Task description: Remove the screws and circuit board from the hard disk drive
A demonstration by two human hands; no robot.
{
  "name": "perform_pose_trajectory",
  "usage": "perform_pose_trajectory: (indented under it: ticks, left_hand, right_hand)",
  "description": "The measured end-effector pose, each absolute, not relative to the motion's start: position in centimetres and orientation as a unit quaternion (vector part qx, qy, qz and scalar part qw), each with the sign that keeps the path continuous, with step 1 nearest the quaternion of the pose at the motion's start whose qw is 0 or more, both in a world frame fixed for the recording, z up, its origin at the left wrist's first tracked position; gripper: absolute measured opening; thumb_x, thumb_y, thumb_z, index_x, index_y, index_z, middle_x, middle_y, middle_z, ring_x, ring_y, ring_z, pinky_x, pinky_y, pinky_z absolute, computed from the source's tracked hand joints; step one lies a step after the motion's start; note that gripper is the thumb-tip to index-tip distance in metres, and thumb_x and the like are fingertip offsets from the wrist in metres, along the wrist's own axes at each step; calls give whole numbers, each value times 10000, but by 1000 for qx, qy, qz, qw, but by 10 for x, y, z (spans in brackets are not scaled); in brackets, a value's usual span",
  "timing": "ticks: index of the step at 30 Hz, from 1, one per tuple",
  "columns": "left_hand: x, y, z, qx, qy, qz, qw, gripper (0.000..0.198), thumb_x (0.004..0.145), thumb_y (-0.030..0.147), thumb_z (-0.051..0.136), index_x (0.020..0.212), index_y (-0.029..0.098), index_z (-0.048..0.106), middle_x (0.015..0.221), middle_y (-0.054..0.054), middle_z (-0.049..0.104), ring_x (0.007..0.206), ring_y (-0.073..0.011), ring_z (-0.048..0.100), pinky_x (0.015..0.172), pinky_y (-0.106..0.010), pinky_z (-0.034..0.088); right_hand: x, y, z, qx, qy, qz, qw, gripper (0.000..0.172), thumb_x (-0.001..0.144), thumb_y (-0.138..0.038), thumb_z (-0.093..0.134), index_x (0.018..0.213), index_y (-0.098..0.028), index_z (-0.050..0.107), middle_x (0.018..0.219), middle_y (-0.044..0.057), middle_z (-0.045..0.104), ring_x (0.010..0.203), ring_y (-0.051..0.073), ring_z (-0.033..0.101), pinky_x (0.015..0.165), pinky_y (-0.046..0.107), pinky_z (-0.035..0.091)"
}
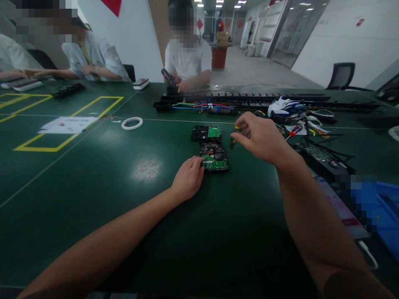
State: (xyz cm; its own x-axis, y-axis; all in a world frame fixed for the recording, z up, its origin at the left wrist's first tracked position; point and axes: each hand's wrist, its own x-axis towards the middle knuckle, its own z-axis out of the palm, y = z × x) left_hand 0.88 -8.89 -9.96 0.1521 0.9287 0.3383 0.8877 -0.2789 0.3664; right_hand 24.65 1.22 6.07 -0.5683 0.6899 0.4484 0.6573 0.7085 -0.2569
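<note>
Two hard drives lie end to end on the table with circuit boards facing up. My left hand [188, 176] grips the left edge of the nearer hard drive [214, 157], fingers closed together at its side; the thumb is hidden. My right hand [258, 135] is raised just right of the drives, thumb and fingers pinched around the handle of a yellow-and-dark screwdriver [232, 140]. Its shaft points down beside the nearer drive's right edge; whether the tip touches anything is too small to tell. The farther hard drive [206, 133] touches or nearly touches the nearer one.
White-and-blue gloves [285, 107], a red-handled screwdriver [294, 132] and cables lie at right. Nearby are an opened electronic device [327, 158] and a blue bin [382, 207]. A white ring [132, 123] and papers [67, 124] lie left. Across the green table [124, 162] people sit working.
</note>
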Motion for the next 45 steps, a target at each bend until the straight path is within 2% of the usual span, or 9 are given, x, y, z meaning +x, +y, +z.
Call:
perform_pose_trajectory:
  ticks: [9, 16, 25, 33, 38, 45]
  left_hand:
    - [8, -88, -101, 758, 599, 254, 42, 428, 1095, 291, 398, 1453, 90, 519, 1468, -194, 625, 1449, -332, 534, 1237, -535, 422]
    - [7, -88, -101, 760, 597, 254, 41, 426, 1097, 298, 389, 1449, 96, 516, 1462, -191, 626, 1446, -332, 538, 1228, -533, 431]
    - [8, -89, -98, 756, 603, 251, 42, 423, 1093, 298, 398, 1447, 102, 521, 1464, -195, 628, 1446, -330, 540, 1224, -535, 436]
    - [8, -90, -97, 756, 606, 245, 41, 415, 1090, 290, 405, 1443, 106, 524, 1460, -175, 632, 1446, -320, 542, 1237, -505, 427]
    - [8, -89, -98, 757, 602, 249, 45, 416, 1089, 293, 404, 1443, 108, 520, 1457, -182, 634, 1445, -325, 542, 1231, -522, 432]
    - [7, -88, -100, 757, 602, 251, 45, 415, 1090, 307, 398, 1448, 131, 512, 1461, -172, 633, 1453, -321, 536, 1223, -542, 438]
  right_hand:
    - [246, 13, 60, -381, -887, 31, 258, 218, 872, -270, 705, 1073, -202, 657, 936, 86, 757, 859, 296, 714, 795, 412, 509]
    - [245, 12, 62, -370, -888, 56, 266, 248, 880, -315, 734, 1092, -218, 648, 1003, 90, 753, 833, 276, 693, 758, 405, 505]
    - [248, 11, 65, -352, -902, 24, 249, 218, 886, -266, 677, 1098, -218, 693, 1027, 79, 752, 895, 287, 689, 841, 422, 493]
    - [246, 12, 63, -362, -895, 27, 258, 209, 881, -282, 704, 1077, -212, 679, 973, 81, 755, 893, 296, 691, 819, 409, 491]
    - [245, 11, 65, -366, -897, 21, 248, 157, 918, -282, 654, 1057, -217, 688, 1000, 91, 757, 907, 301, 692, 846, 426, 496]
    - [245, 10, 64, -377, -888, 40, 262, 169, 907, -286, 668, 1061, -219, 679, 992, 83, 761, 912, 297, 705, 841, 429, 510]
